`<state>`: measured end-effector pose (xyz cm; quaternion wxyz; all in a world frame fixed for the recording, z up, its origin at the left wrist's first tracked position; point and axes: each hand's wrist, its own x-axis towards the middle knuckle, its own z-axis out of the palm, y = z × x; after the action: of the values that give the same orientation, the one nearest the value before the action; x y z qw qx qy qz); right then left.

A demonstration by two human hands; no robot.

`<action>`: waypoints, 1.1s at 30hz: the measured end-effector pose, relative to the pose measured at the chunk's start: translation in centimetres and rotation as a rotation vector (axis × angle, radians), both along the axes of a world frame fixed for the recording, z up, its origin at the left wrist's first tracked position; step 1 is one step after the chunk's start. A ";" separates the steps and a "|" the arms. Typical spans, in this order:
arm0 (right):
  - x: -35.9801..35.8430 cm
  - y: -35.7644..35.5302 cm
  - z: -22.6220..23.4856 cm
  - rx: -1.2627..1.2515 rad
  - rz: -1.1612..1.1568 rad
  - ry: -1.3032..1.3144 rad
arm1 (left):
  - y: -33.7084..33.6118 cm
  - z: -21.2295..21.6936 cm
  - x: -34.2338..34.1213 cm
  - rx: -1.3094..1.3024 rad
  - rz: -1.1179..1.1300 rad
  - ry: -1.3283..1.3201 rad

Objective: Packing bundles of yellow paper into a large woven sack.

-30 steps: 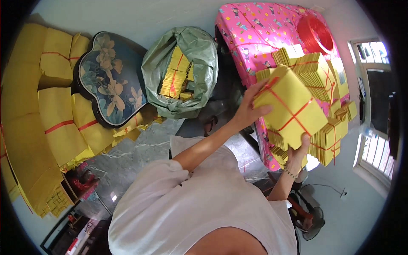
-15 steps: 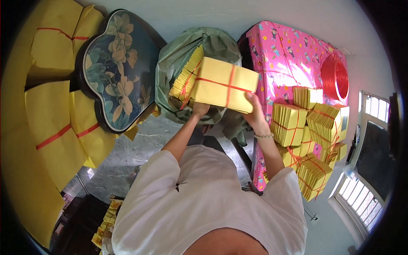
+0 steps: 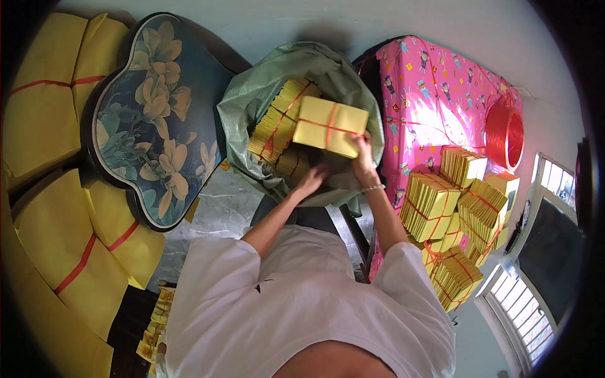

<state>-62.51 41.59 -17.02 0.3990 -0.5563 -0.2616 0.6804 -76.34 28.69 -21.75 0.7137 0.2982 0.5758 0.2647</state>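
Pale floor with large yellow stacks (image 3: 44, 120) at left — green sack (image 3: 252, 107) part-filled, left hand (image 3: 313, 179) open beneath the tied yellow bundle (image 3: 329, 126) gripped by right hand (image 3: 363, 157) — many bundles (image 3: 460, 208) seemingly unpacked on the pink table (image 3: 435, 94).

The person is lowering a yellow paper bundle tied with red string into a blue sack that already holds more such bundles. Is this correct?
Not quite: the sack is green, not blue, as the head view shows. The rest holds: both hands, left and right, are at the yellow paper bundle tied with red string, over the sack's open mouth, and more such bundles lie inside.
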 end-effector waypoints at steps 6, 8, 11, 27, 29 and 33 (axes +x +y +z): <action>0.6 1.2 3.6 -0.075 -0.062 0.238 | 4.7 -5.8 -2.7 -0.602 1.161 -0.437; 0.7 1.1 3.6 -0.097 -0.076 0.262 | 5.5 -7.9 -2.9 -0.570 1.193 -0.564; 1.3 0.7 3.4 -0.059 -0.085 0.219 | 7.1 -9.7 -1.5 -0.556 1.234 -0.771; 3.6 -3.5 1.4 -0.112 0.104 0.064 | 3.1 -16.7 -3.2 0.209 0.679 -0.574; 2.8 -3.3 1.6 -0.095 0.261 -0.050 | 2.7 -17.5 -1.1 0.166 0.637 -0.438; 0.9 -1.0 4.4 -0.027 0.423 -0.119 | -0.9 -18.8 -1.1 0.075 0.536 -0.197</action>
<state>-61.60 40.59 -12.59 0.2236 -0.5337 -0.3863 0.7183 -77.44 27.74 -40.56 0.6593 0.1344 0.5520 0.4925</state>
